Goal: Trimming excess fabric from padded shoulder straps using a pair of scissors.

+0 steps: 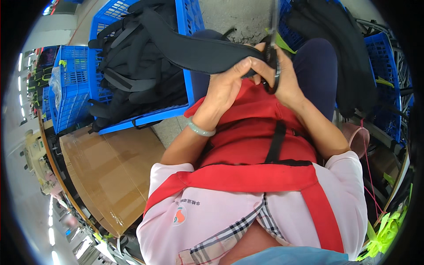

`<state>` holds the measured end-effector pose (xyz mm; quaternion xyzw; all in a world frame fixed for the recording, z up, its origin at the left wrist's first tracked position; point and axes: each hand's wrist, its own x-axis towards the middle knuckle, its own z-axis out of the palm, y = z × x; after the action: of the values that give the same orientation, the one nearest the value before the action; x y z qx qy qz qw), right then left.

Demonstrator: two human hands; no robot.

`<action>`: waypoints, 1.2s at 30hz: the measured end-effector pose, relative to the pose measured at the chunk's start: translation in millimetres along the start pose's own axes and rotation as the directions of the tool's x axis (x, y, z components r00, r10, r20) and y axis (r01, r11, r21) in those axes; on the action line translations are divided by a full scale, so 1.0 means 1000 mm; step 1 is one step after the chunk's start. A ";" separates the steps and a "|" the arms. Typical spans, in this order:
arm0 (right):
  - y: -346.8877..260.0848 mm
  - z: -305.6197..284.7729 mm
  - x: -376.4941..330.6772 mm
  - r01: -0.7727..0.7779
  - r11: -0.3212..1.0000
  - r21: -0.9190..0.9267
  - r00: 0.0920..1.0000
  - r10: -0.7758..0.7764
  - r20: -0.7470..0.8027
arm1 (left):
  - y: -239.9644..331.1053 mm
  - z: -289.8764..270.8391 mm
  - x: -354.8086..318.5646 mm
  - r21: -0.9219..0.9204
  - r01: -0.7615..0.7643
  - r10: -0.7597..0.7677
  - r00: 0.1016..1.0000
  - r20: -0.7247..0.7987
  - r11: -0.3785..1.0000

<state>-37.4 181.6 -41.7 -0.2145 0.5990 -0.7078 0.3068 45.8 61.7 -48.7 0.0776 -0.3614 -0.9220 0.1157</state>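
Observation:
My left hand (pixel 225 90), a pale green bangle at its wrist, grips the end of a black padded shoulder strap (pixel 194 51). From there the strap curves up and left over the edge of a blue crate. Close against it, my right hand (pixel 287 77) is closed on black-handled scissors (pixel 272 86); their blurred blades point away from me. The fingers of both hands meet at the strap's end, so the exact spot between them is partly hidden.
More black straps (pixel 132 66) fill the blue plastic crate (pixel 145 119) on the left. Below it lies a brown cardboard box (pixel 115 172). Black padded pieces (pixel 340 53) hang at the right, near another blue crate (pixel 384 66). Bright yellow-green strips (pixel 388 236) bunch at lower right.

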 end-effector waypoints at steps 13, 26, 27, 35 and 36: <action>-0.006 -0.041 -0.038 -0.088 0.837 -0.539 0.931 0.261 0.253 | 0.030 -0.045 -0.006 0.042 -0.089 0.095 0.978 -0.188 0.995; -0.005 -0.033 -0.024 -0.170 0.809 -0.562 0.862 0.399 0.314 | 0.018 -0.048 -0.001 0.043 -0.048 0.055 0.984 -0.169 0.998; -0.003 -0.033 -0.024 -0.224 0.834 -0.504 0.844 0.424 0.327 | 0.017 -0.051 -0.002 0.025 -0.042 0.046 0.983 -0.175 0.999; 0.014 -0.047 -0.024 -0.269 0.884 -0.383 0.810 0.422 0.406 | 0.010 -0.061 -0.006 -0.029 -0.001 -0.004 0.985 -0.172 1.000; 0.010 -0.047 -0.023 -0.285 0.868 -0.406 0.798 0.450 0.400 | 0.010 -0.062 -0.007 -0.002 -0.004 0.004 0.987 -0.160 1.000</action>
<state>-50.6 229.9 -59.0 -0.3094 0.6418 -0.4485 0.5396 68.5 15.9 -86.3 0.1506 -0.3502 -0.9129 0.1462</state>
